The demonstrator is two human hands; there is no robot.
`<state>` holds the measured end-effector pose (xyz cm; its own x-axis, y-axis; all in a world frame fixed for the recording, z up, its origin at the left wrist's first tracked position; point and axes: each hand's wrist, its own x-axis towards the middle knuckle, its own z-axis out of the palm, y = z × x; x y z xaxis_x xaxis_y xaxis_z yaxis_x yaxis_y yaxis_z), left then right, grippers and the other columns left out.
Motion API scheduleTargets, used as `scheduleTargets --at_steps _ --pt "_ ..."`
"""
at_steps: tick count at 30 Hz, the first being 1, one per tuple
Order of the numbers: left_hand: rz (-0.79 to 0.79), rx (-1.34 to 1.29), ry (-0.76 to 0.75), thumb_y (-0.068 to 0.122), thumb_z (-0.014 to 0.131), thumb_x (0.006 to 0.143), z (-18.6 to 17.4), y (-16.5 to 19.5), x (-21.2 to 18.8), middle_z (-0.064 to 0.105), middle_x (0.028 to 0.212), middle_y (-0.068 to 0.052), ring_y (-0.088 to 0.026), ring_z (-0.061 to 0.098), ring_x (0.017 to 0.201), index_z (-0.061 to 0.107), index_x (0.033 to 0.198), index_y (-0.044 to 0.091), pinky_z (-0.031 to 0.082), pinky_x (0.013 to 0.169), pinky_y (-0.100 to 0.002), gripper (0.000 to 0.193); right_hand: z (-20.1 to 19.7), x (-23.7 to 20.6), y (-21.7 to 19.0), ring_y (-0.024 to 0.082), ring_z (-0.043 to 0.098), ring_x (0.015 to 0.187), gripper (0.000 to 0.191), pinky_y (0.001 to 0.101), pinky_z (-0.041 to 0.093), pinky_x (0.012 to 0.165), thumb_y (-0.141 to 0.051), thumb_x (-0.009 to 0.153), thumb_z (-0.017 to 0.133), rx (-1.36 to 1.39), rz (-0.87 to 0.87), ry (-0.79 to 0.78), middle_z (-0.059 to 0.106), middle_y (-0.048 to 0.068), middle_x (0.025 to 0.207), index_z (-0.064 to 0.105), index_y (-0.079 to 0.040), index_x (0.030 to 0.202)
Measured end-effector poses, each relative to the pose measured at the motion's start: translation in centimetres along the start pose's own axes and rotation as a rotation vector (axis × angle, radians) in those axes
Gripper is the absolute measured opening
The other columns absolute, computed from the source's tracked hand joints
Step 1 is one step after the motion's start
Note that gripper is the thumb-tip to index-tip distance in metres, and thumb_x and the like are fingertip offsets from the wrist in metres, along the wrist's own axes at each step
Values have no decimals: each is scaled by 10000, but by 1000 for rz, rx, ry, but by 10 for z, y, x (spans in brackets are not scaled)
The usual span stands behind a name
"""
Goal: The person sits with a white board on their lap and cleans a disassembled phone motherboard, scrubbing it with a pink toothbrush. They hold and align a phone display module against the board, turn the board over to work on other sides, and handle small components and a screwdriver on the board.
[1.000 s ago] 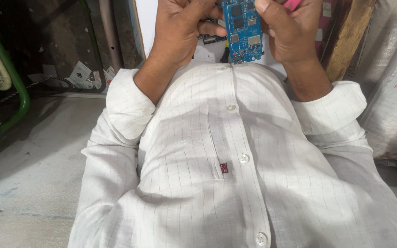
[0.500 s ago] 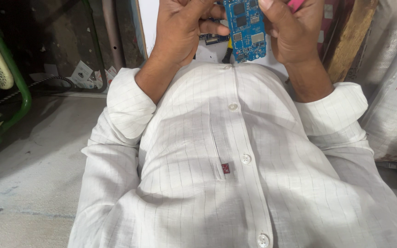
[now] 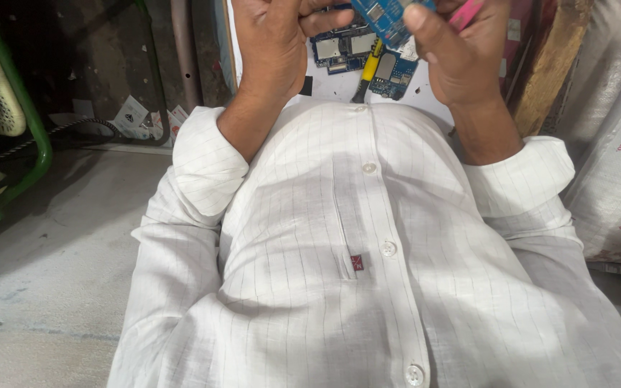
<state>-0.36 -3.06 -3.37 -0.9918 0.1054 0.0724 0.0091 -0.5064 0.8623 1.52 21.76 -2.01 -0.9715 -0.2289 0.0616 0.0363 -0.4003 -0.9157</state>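
Blue circuit board (image 3: 389, 16) held above the white shirt (image 3: 368, 259), gripped between left hand (image 3: 274, 43) and right hand (image 3: 461, 57). Right hand also clasps a pink tool (image 3: 466, 14). More boards (image 3: 343, 50) and a yellow-handled screwdriver (image 3: 369, 70) lie beyond the collar

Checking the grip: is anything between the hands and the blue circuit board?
Nothing visible. The left hand and right hand both touch the blue circuit board directly, bare fingers on it.
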Motion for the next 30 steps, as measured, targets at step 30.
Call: scheduleTargets --at_steps 30 --pt "-1 -21 192 204 696 1039 2 25 16 750 982 -119 -262 803 907 605 1067 41 702 796 -390 189 3 6 -15 154 500 749 139 283 406 724 -127 1198 552 -880 -340 175 535 85 914 594 -3 1151"
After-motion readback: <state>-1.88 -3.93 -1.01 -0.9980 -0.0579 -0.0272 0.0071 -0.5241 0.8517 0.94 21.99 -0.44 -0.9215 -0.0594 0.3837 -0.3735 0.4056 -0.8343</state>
